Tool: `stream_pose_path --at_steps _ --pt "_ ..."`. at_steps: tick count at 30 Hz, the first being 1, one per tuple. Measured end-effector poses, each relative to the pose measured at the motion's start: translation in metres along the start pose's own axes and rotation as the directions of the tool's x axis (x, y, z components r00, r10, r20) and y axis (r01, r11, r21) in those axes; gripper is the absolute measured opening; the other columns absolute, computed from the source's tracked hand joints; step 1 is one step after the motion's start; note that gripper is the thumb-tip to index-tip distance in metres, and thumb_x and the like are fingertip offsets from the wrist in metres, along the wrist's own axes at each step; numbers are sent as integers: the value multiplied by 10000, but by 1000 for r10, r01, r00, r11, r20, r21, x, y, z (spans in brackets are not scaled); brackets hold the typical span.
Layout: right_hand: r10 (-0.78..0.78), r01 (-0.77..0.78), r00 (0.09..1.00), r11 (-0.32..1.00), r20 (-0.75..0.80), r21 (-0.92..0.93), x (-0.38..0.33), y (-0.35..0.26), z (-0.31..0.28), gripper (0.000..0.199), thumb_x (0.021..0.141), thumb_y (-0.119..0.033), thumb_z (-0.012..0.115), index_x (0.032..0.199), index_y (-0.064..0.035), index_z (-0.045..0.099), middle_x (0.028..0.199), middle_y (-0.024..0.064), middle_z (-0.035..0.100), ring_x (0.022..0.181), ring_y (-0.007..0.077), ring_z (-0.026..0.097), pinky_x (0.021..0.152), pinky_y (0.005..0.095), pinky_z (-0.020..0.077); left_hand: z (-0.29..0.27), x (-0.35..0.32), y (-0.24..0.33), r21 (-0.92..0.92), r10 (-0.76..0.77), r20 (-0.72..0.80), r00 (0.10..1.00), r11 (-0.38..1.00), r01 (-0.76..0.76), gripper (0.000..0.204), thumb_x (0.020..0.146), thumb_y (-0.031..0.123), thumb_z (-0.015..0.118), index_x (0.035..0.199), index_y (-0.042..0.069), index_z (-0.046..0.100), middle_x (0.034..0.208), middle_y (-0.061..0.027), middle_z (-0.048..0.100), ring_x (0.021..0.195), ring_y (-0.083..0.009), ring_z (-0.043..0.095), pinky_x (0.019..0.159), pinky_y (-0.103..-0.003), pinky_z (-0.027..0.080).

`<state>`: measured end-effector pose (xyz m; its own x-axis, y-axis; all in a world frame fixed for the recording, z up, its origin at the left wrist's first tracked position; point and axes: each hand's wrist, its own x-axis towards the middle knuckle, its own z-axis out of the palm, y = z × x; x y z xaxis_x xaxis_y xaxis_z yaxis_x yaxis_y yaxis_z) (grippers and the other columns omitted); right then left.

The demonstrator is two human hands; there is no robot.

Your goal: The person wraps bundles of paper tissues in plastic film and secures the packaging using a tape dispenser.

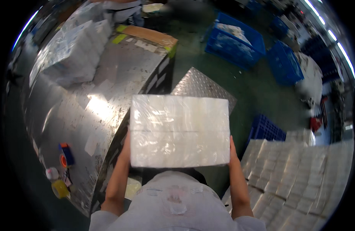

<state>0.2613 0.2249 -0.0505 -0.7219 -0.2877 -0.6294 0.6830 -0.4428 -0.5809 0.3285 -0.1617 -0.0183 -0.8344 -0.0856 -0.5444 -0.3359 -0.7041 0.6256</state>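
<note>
You hold a big white wrapped pack up in front of your chest. Your left hand and right hand press flat against its sides, beside the shiny worktop.

This is a factory packing floor, not a home or shop. At ten o'clock stands a scuffed stainless steel worktable bearing a stack of film-wrapped tissue packs and a tape dispenser, while blue plastic crates sit on the green floor at one o'clock. At four o'clock wrapped white packs are piled in rows, with strip lights overhead at two o'clock.
</note>
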Motion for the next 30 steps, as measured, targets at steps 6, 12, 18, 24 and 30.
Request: stream_pose_path --at_steps 6,12,18,24,30 --pt "-48 124 978 917 203 -379 75 -64 15 576 910 -501 339 1252 -50 446 1184 115 535 1108 238 498 953 347 379 -64 -51 -109 -210 47 -233 971 973 -97 591 926 513 284 1232 41 465 1149 -122 542 1009 -212 550 886 -326 444" --pt "-250 417 885 55 392 -907 166 -93 82 516 914 -434 324 1066 -5 565 1048 164 585 986 269 549 882 374 421 -143 -5 -223 -2 -12 -547 837 1000 14 452 903 398 405 1074 22 588 1009 -115 593 907 -207 547 796 -349 429" --pt "-216 99 976 536 -23 -839 155 -92 88 506 897 -420 365 1075 8 569 1061 171 588 986 282 554 871 375 430 -190 61 -297 255 39 -688 725 948 191 529 866 396 439 1221 6 482 1257 -185 475 1151 -311 451 970 -383 337" --pt "-195 32 977 533 -87 -845 165 -101 91 500 880 -406 407 1083 20 572 1073 179 592 985 296 560 860 376 440 -205 72 -284 111 80 -625 776 994 -12 509 872 332 453 1312 80 401 1302 -138 444 1182 -297 424 1002 -369 311" --pt "-113 -50 983 604 -148 -796 158 -97 102 522 880 -410 410 1133 30 531 1112 179 573 1012 300 546 884 381 425 -201 70 -263 -217 -33 -604 797 968 -125 477 875 285 483 1306 94 410 1277 -130 461 1160 -282 441 997 -363 319"
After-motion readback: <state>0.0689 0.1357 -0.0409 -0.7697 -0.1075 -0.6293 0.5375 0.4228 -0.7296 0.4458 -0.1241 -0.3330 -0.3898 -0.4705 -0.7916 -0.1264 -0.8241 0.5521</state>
